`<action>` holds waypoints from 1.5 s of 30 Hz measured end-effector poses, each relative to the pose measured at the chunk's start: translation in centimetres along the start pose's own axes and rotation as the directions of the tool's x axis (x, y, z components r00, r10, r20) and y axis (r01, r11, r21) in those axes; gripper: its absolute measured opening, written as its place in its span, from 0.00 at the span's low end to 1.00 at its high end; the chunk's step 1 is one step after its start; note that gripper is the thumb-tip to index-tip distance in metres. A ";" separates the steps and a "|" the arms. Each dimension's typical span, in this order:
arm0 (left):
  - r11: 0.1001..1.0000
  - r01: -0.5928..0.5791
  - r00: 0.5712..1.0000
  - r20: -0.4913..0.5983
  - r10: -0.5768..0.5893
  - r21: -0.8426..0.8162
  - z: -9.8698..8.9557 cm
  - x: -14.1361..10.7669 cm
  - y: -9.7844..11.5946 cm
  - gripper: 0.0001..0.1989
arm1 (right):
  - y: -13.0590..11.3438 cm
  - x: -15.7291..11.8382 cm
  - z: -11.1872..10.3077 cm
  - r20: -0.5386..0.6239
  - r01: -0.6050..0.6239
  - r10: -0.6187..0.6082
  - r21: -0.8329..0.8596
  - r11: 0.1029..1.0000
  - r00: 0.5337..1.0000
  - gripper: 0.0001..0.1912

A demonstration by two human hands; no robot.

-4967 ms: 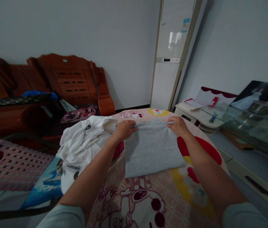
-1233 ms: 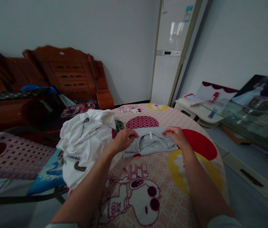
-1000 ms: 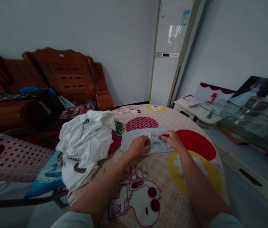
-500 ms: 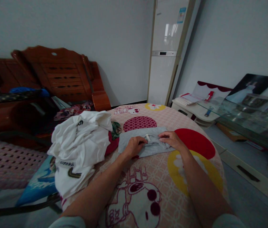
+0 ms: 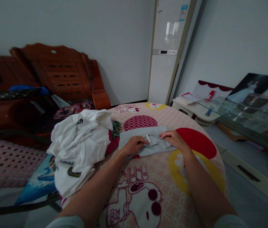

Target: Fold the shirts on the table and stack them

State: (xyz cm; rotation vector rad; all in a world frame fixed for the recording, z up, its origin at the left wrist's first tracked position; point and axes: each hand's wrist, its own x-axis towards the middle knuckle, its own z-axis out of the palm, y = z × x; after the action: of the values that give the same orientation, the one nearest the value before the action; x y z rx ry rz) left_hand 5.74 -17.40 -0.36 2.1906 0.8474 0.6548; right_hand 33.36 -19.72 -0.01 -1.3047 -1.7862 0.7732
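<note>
A grey T-shirt point(image 5: 148, 130), folded into a flat strip, lies across the middle of the round table, its collar and small white label facing up. My left hand point(image 5: 135, 145) is closed on the shirt's cloth just left of the label, thumb and fingers together. On the other side of the collar, my right hand point(image 5: 172, 138) pinches the cloth, its fingers bent. To the left sits a crumpled heap of white clothing point(image 5: 81, 139) with dark lettering. Dark red and green cloth point(image 5: 116, 128) shows from behind that heap.
The table wears a pink patterned tablecloth point(image 5: 157, 174). Behind on the left is a wooden bench point(image 5: 60, 71) with clothes on it; a pink woven chair point(image 5: 8, 161) stands at the near left. A tall white air conditioner point(image 5: 163, 72) and a glass-topped cabinet point(image 5: 250, 117) are beyond.
Both hands stay on the grey T-shirt, with only slight finger movement at the collar. The view has shifted a little.
</note>
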 end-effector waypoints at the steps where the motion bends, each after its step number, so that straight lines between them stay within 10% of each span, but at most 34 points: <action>1: 0.996 -0.033 0.999 0.018 0.031 0.083 0.3 0.0 0.2 0.18 | 0.0 -0.1 -0.2 0.008 0.005 -0.005 0.010 1.000 1.000 0.14; 10: 0.984 -0.072 0.991 -0.102 0.089 0.161 0.9 0.1 1.1 0.11 | 1.5 -0.3 -1.8 -0.389 -0.242 0.174 -0.131 0.961 0.905 0.08; 13: 0.969 -0.179 0.961 -0.180 0.209 0.171 1.2 0.1 1.2 0.15 | 2.0 -0.5 -2.1 -0.357 -0.332 0.267 -0.135 0.933 0.895 0.14; 19: 0.879 -0.315 0.949 0.120 0.292 0.358 2.6 0.1 0.5 0.21 | 1.9 -0.6 -1.8 -0.366 -0.356 0.226 -0.339 0.871 0.903 0.18; 35: 0.839 -0.309 0.951 0.174 0.257 0.449 2.6 -0.1 1.1 0.23 | 0.8 -0.4 -1.4 -0.221 -0.280 0.221 -0.289 0.916 0.950 0.15; 45: 0.808 -0.314 0.947 0.225 0.229 0.499 3.4 -0.3 1.9 0.28 | 0.3 -0.2 -0.5 -0.345 -0.373 0.179 -0.657 0.655 0.921 0.07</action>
State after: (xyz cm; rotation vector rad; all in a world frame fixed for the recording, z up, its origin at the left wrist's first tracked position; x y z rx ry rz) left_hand 8.50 -20.13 -1.16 2.8656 0.6897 0.3991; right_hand 33.97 -19.77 -0.04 -2.1257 -1.7462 -0.0063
